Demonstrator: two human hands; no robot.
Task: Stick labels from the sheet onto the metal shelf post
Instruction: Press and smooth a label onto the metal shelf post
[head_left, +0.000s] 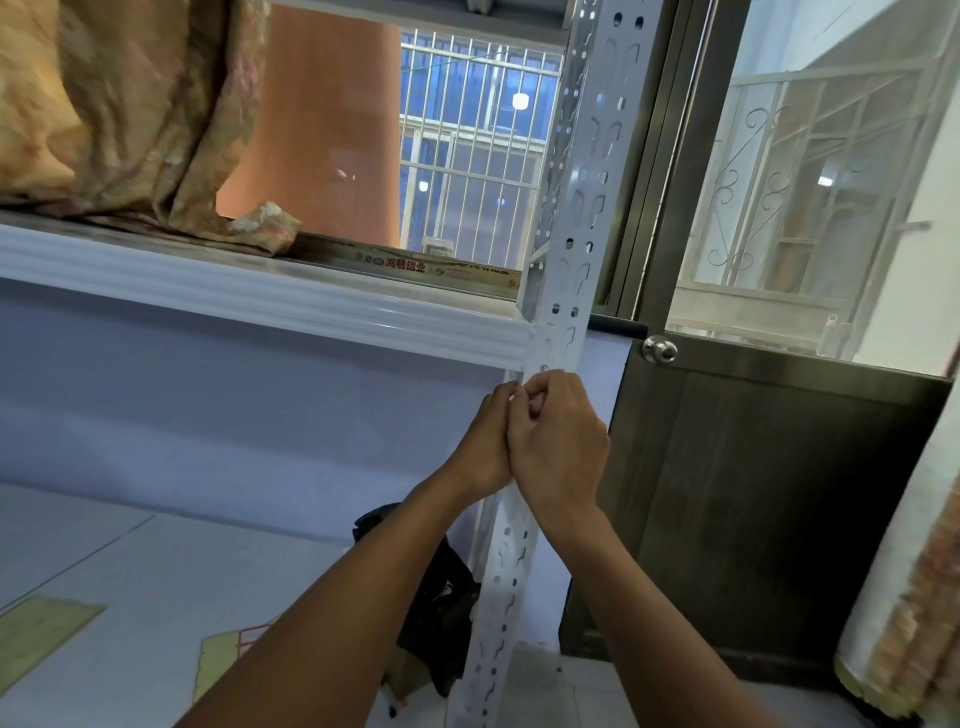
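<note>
Long cardboard box (415, 267) on the shelf: red Chinese print, reads about "鸿朝铝业", with small round logos beside it. Further print along the box too blurred to read.

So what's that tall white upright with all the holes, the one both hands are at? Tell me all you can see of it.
The metal shelf post is a white-painted angle strip, punched along its length with round holes and keyhole-shaped slots. It runs from the top of the picture to the bottom, leaning in the wide-angle view. The white shelf beam joins it midway. Just below that joint, the left hand and right hand press together against its front face, hiding that stretch.
</note>
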